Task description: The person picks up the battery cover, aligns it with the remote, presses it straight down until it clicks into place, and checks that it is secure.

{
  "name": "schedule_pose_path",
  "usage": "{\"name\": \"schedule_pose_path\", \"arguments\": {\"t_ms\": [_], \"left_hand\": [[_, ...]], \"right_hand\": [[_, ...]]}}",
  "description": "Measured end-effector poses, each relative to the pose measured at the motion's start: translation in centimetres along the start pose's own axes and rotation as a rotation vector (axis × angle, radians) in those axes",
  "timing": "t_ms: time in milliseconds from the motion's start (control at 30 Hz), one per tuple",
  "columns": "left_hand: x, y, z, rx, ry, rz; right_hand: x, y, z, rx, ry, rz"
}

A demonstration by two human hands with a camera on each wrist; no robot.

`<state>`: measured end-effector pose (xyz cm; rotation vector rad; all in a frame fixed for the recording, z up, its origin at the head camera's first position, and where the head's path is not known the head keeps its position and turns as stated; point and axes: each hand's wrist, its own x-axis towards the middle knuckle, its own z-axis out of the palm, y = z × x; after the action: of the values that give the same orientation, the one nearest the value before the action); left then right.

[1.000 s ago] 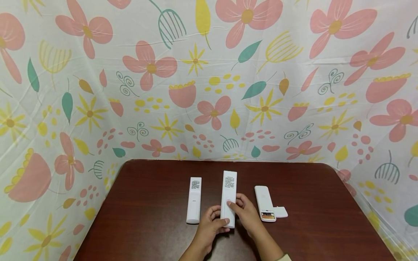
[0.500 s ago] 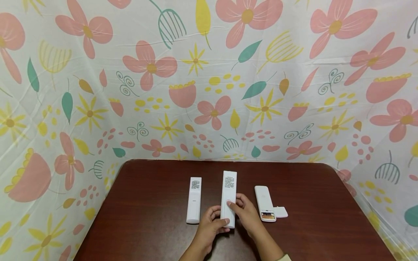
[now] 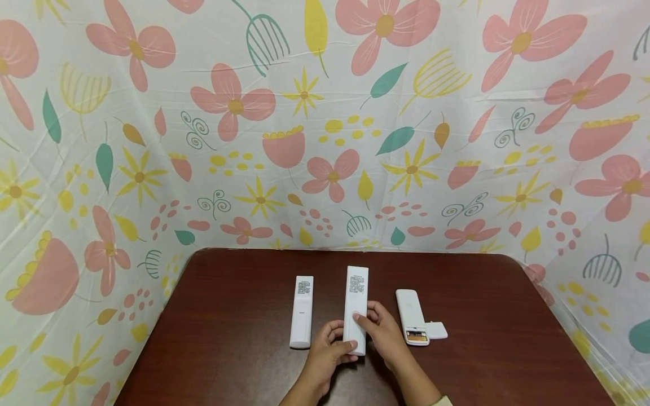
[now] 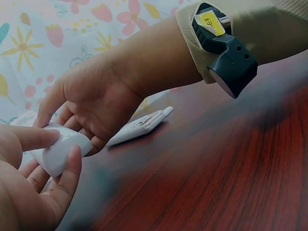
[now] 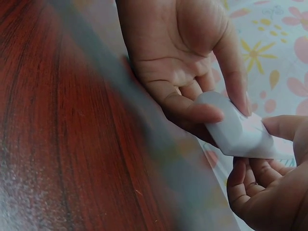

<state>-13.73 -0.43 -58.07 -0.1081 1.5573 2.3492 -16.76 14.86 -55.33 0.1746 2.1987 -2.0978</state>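
The left hand [image 3: 330, 347] and the right hand [image 3: 384, 334] both grip the centre remote control [image 3: 357, 304], a white unit held with its back face upward, near the middle of the worktop [image 3: 244, 316].

Left hand: fingers curled round the near end. The thumb presses on the back face close to the end edge; the other fingers bend round the left side and under the near end. The left wrist view shows the rounded end of the casing pinched between thumb and fingers.

Right hand: fingers curled at the right edge, higher along the casing than the left hand. The thumb rests flat on the back face, below the printed label [image 3: 357, 284]; the remaining fingers bend behind the edge. Contact between the far end of the casing and the worktop cannot be determined.

Adjacent items: the left remote control [image 3: 302, 312] lies back face up on the worktop, near the left hand and apart from it. The right remote control [image 3: 409, 307] lies slightly angled beyond the right hand, its battery compartment [image 3: 417, 335] uncovered and an orange-and-dark battery visible inside. A white cover [image 3: 437, 330] lies just beside its lower right edge.
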Motion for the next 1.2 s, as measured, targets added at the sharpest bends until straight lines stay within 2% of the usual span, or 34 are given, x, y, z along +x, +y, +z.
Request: {"name": "schedule_pose_path", "arguments": {"t_ms": [900,1200], "left_hand": [[0.13,-0.08,-0.07,-0.015,-0.006,-0.032],[0.07,0.27,0.04,-0.002,-0.001,-0.033]], "right_hand": [[0.15,0.19,-0.23,-0.013,0.013,0.031],[0.18,0.32,-0.45,-0.084,0.009,0.03]]}}
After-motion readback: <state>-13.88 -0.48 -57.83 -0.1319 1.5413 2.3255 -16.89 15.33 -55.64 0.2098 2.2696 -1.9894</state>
